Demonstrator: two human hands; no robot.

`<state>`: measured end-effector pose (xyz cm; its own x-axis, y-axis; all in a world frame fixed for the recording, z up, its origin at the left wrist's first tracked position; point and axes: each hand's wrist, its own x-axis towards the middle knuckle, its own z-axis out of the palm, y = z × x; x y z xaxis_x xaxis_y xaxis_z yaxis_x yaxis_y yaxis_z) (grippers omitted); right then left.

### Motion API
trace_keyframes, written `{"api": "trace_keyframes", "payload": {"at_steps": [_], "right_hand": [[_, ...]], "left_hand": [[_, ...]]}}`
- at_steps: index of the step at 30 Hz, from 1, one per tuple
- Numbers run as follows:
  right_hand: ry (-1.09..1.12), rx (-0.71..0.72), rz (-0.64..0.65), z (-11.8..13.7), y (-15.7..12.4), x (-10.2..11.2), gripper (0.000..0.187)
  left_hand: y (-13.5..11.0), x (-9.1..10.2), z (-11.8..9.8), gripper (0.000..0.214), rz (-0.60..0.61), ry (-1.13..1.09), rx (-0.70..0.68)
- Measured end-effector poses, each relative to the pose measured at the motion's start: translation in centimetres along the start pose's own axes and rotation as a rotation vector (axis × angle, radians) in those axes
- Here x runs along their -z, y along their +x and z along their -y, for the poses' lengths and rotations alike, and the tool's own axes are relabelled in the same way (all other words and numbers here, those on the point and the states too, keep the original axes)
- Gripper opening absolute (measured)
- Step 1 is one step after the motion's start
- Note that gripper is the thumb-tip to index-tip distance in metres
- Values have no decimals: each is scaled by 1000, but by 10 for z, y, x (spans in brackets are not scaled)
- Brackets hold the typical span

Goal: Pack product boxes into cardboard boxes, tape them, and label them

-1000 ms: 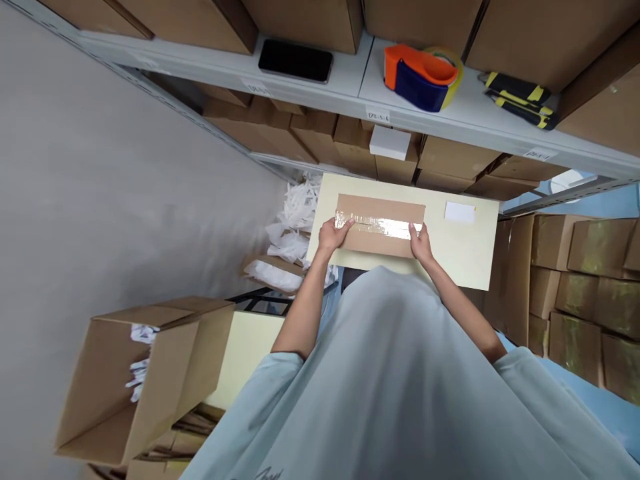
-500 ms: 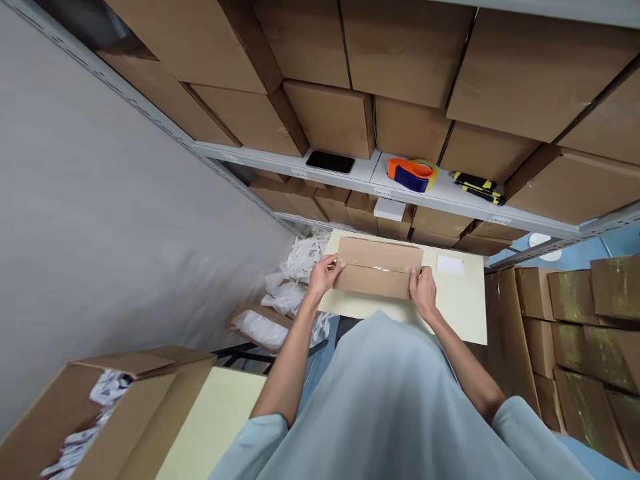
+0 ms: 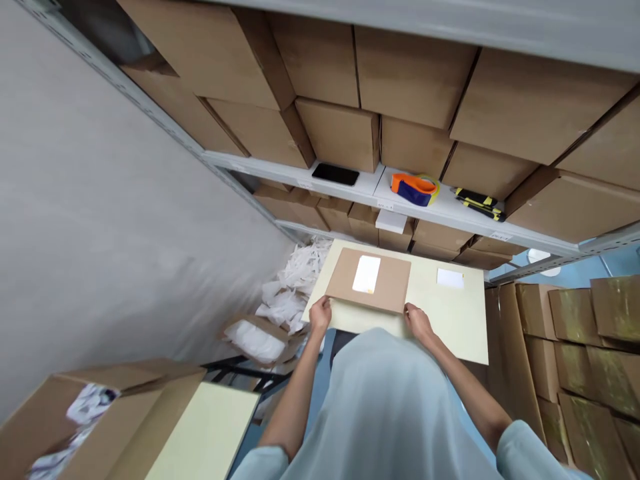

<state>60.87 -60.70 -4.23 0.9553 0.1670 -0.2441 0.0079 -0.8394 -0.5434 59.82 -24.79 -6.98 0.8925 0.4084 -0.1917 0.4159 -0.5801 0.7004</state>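
A flat brown cardboard box [image 3: 340, 277] with a white label [image 3: 367, 274] on its upper face is over the pale yellow tabletop [image 3: 440, 320]. At the box's near left corner, my left hand [image 3: 321, 313] is closed on the edge. My right hand [image 3: 418, 321] pinches the near right corner. The near edge looks slightly raised, though whether the box touches the table I cannot tell. To the right on the tabletop lies a small stack of white labels or cards [image 3: 450, 278].
A shelf ahead holds cardboard boxes [image 3: 335, 133], a black phone [image 3: 335, 175], an orange and blue tape dispenser [image 3: 414, 189] and black-yellow cutters [image 3: 479, 202]. White paper scraps [image 3: 300, 273] heap at left. An open carton [image 3: 135, 413] stands lower left; taped boxes [image 3: 575, 340] are stacked right.
The box has been turned over: its taped seam faced up before, and the labelled face shows now. Both hands have moved nearer to me, onto the box's near corners.
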Motion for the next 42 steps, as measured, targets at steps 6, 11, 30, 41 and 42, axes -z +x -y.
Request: {"api": "trace_keyframes", "payload": {"at_steps": [6,11,30,41,42], "right_hand": [[-94,279,-488,53,92,140,42],[-304,328,-530,143,181,247,49],[933,385,-134,80,54,133,53],[1362,269,83,93,-129,53,61],[1354,266,106,91,-141,52,63]], "left_hand": [[39,20,-80,53,-292,-157,-120],[52,22,-230,45,-311,-304,-665],[-99,-28,-219,28,-222,-474,-640],[-251,-2,-167,16,-252,-496,-669],[-266,1,-162,15,-250,-501,-671]]}}
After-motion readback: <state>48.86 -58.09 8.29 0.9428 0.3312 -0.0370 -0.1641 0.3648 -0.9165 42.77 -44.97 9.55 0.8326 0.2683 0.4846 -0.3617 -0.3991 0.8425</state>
